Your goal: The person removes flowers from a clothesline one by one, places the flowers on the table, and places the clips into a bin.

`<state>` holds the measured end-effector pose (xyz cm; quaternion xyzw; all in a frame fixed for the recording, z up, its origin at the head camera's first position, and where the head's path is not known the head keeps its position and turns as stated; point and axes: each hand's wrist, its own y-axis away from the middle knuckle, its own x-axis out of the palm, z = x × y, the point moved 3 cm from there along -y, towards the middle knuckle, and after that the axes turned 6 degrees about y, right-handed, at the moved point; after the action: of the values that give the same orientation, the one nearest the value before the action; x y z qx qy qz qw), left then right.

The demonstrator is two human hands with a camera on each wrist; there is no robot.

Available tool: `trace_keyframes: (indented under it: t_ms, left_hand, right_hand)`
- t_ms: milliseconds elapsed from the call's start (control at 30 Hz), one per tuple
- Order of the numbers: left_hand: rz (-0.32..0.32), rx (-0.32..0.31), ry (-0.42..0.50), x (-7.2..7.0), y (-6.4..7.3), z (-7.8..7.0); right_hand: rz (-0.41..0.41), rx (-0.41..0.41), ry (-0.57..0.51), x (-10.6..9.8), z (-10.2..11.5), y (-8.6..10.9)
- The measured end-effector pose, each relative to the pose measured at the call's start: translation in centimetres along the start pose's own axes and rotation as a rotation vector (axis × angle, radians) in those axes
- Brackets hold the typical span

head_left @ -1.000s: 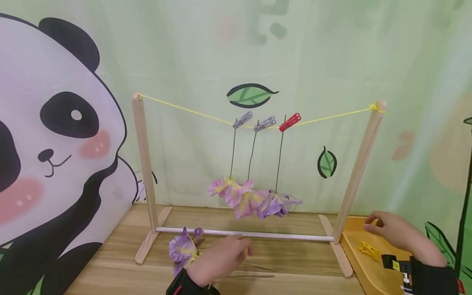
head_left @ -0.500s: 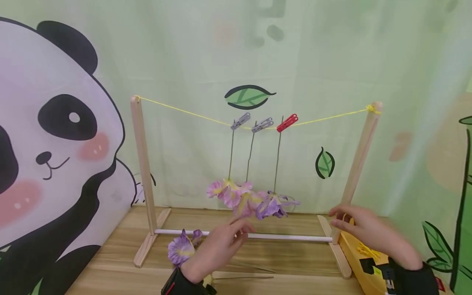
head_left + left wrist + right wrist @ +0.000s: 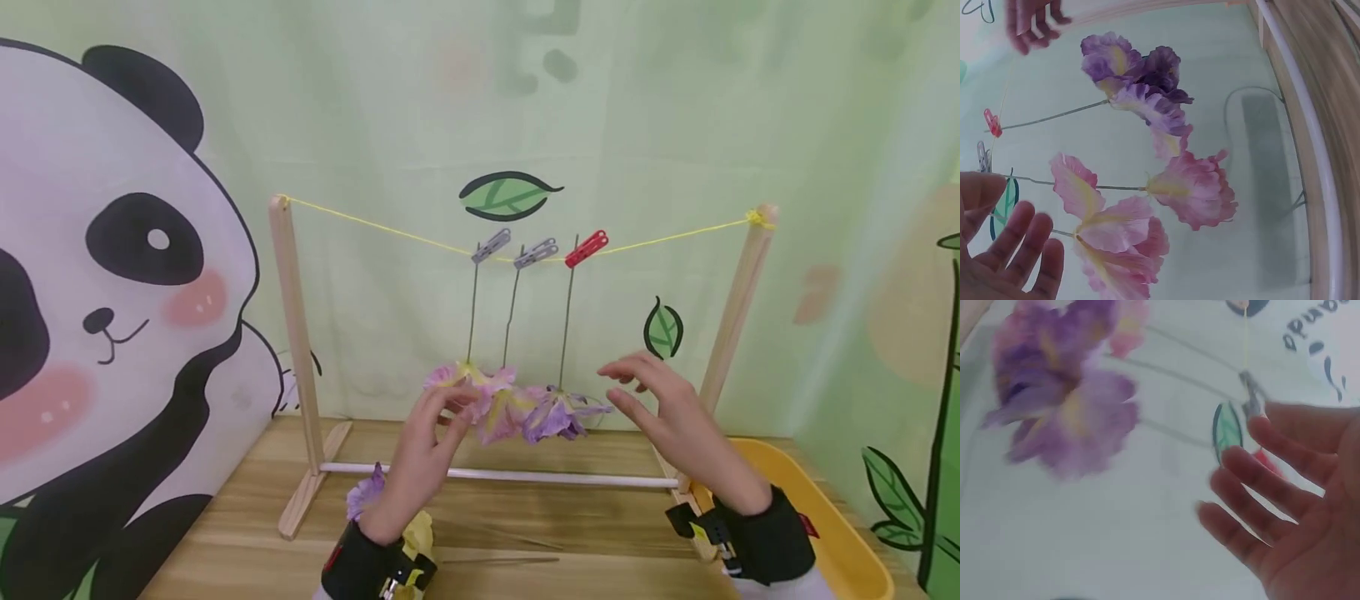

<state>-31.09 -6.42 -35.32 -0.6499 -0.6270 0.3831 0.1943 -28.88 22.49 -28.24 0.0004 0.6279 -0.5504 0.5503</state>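
Three artificial flowers hang upside down by their stems from a yellow string (image 3: 367, 222). Two grey clothespins (image 3: 492, 247) and a red clothespin (image 3: 587, 249) hold them there. Two of the flowers are pink; the right-hand flower (image 3: 557, 417) is purple. My left hand (image 3: 420, 454) is raised in front of the leftmost pink flower (image 3: 461, 385), its fingers loosely bent around nothing; whether it touches petals I cannot tell. To the right of the purple flower hovers my right hand (image 3: 671, 412), with nothing in its spread fingers (image 3: 1232, 531).
The string spans two wooden posts (image 3: 294, 333) joined low down by a white rod (image 3: 555, 477). Under my left arm lie a partly hidden purple flower (image 3: 365, 493), a yellow flower (image 3: 417, 535) and thin stems (image 3: 498, 560). A yellow tray (image 3: 855, 554) stands at right.
My right hand has moved up and left from over the yellow tray to beside the purple flower. My left hand has risen from the tabletop to the hanging pink flower.
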Motion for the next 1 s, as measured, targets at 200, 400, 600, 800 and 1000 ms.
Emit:
trace_keyframes:
  t_ms: [200,400,600,800,1000]
  left_hand:
    - [-0.060,-0.005,-0.030,-0.8,-3.0,-1.1]
    - [-0.066,0.022,-0.207,-1.0,-7.1,-2.1]
    - [-0.078,0.021,-0.243,-0.7,-9.3,-1.8]
    - [-0.070,-0.016,-0.185,-0.2,-10.1,-1.1]
    - [-0.064,-0.057,-0.155,0.1,-10.3,-0.6]
  right_hand:
    - [-0.108,-0.075,-0.016,-1.4,2.4,-5.0]
    - [-0.132,-0.146,0.082,-2.3,4.3,-10.7]
    - [-0.026,-0.154,0.174,-1.4,4.9,-15.6]
    - [0.035,-0.111,0.190,0.0,4.9,-18.1]
    - [0.075,-0.085,0.223,0.8,5.2,-19.2]
